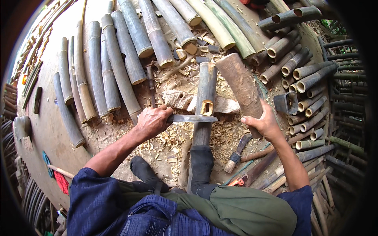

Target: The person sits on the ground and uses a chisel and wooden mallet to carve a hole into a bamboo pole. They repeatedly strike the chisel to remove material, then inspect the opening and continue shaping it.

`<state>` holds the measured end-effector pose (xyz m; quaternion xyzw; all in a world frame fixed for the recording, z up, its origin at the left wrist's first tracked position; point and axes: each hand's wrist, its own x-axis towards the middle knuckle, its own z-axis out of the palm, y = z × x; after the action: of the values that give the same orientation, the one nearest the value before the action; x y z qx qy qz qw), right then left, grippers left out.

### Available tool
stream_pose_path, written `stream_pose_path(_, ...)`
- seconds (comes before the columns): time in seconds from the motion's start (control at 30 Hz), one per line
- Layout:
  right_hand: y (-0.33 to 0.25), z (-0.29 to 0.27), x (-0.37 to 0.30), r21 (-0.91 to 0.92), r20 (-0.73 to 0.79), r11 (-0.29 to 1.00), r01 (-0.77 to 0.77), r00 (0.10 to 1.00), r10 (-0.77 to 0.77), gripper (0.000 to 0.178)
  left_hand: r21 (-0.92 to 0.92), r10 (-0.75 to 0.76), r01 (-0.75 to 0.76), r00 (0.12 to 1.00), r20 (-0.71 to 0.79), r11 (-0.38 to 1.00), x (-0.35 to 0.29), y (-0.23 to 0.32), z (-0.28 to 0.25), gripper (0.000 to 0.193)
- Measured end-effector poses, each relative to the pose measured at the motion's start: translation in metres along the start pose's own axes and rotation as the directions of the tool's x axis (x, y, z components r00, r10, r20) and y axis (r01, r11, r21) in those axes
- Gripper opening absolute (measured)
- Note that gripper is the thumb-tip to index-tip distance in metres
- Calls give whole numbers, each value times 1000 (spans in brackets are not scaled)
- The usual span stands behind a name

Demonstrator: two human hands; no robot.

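My left hand [153, 122] is closed round the handle of a knife [193, 118], whose blade lies across a bamboo pole [206, 86]. The blade is at the lower edge of a rectangular hole cut in the pole's wall. In my right hand [265, 122] is a thick brown wooden club [239, 83], gripped at its narrower lower end and raised to the right of the pole. A pale wooden block [179, 99] lies crosswise beneath the pole. My dark-socked foot [201, 159] rests on the pole's near end.
Bamboo lengths [114, 67] lie in rows at left and far side. More cut tubes [311, 84] are stacked at right, near a black plastic container [286, 103]. A brush-like tool [238, 154] and an orange-handled saw [238, 181] lie near my right knee. Shavings [165, 143] cover the ground.
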<state>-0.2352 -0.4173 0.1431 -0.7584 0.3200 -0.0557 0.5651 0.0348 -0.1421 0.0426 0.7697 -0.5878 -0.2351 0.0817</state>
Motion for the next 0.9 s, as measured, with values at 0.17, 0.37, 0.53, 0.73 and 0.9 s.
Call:
stream_pose_path(0.17, -17, 8, -5, -586, 287, 737, 337, 937, -200, 56, 27, -24, 24, 999, 27, 999, 7, -8, -1, 10)
stream_pose_path(0.37, 26, 8, 39, -626, 702, 106, 773, 617, -355, 32, 82, -37, 28, 994, 102, 996, 18, -4, -6, 12)
stream_pose_path(0.53, 2, 29, 14, -513, 783, 58, 857, 495, -376, 35, 83, -73, 67, 994, 79, 994, 12, -6, -2, 11)
stream_pose_path(0.73, 16, 25, 32, -705, 675, 113, 700, 712, -196, 33, 137, -88, 75, 992, 88, 988, 11, -5, 8, 11)
stream_pose_path(0.9, 15, 35, 25, -249, 750, 51, 967, 226, -621, 23, 150, -105, 88, 989, 107, 985, 16, -1, 6, 12)
